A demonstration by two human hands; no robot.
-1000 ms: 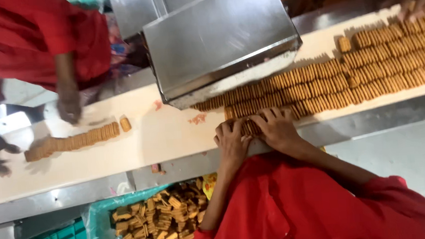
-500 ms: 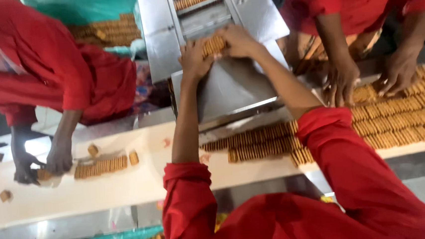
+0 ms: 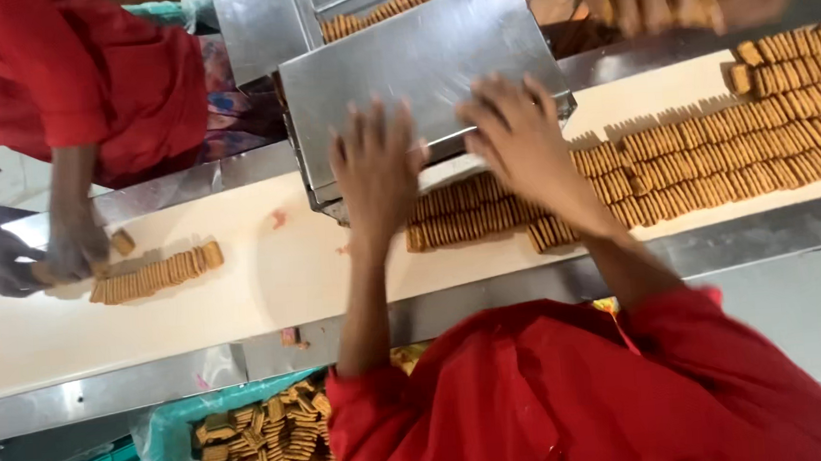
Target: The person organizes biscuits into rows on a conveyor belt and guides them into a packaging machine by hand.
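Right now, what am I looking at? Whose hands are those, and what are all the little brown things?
The picture comes from a camera worn on a person's head, looking down. The two hands in the middle are that person's own: the left hand and the right hand, both spread open, with nothing seen held, over rows of biscuits standing on edge. The biscuits lie on a long pale belt. Above it sits a shiny metal chute carrying more biscuits. Another person in red, at the left, touches a short row of biscuits. Below the belt, a lined crate holds loose biscuits.
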